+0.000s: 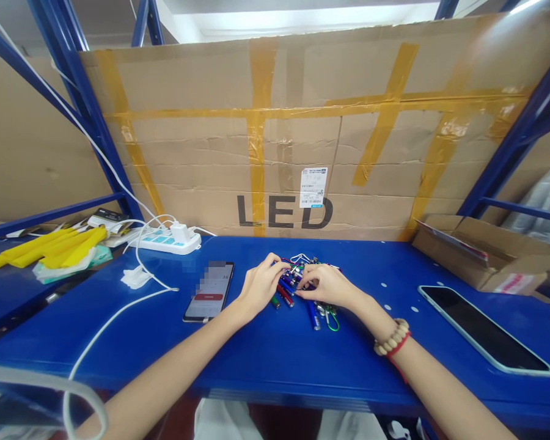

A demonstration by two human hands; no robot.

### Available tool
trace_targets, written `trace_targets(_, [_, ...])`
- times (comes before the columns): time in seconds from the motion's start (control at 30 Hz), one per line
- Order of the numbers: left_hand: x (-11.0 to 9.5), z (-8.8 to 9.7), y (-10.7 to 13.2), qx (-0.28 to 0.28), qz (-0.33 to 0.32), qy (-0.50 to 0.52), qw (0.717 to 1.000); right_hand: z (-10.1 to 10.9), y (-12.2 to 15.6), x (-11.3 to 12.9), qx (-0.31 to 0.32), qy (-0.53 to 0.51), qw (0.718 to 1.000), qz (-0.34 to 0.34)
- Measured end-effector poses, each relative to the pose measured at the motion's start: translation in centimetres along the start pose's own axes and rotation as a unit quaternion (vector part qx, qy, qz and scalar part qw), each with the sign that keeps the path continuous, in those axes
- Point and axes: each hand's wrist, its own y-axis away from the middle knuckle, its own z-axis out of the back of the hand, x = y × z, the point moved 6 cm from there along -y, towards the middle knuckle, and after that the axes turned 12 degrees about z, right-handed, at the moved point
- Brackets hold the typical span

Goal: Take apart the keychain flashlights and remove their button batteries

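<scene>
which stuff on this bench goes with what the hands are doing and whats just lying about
Seems part of the job:
small coloured tubes in the pile, between left hand and right hand
green loop at its edge

Apparently just lying about:
lit phone
dark-screened phone
power strip
yellow strips
open cardboard box

Your little tubes (pixel 285 296) look like shiny metal tbh, your tabletop (pixel 266 360) smooth painted metal, that big panel (pixel 201 146) matt, creased cardboard.
</scene>
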Motion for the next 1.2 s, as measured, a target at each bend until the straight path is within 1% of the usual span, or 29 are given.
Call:
trace_targets(0.17, [-0.22, 0.15, 0.02, 0.008, 0.001, -0.002, 1.000, 0.06, -0.19, -0.18, 0.004, 0.021, 0.999, -0.029])
trace_targets(0.6, [-0.03, 0.08, 0.00, 0.007, 0.008, -0.003, 1.000, 0.00, -0.15, -0.16, -0.010, 0.019, 1.000, -0.014])
trace_targets(0.8, [-0.07, 0.14, 0.01, 0.003, 0.010, 0.007, 1.000, 0.19, -0.13, -0.11, -0.034, 0.021, 0.999, -0.003])
trace_targets(0.97, [-0.16, 0.30, 0.07, -0.001, 0.010, 0.011, 1.000, 0.50, -0.06, -0.28, -0.058, 0.038, 0.998, -0.013])
trace_targets(1.2, [0.06, 0.41, 0.09, -0.015, 0.000, 0.040, 0.999, 0.90, 0.04, -0.20, -0.109, 0.063, 0.992, -0.012])
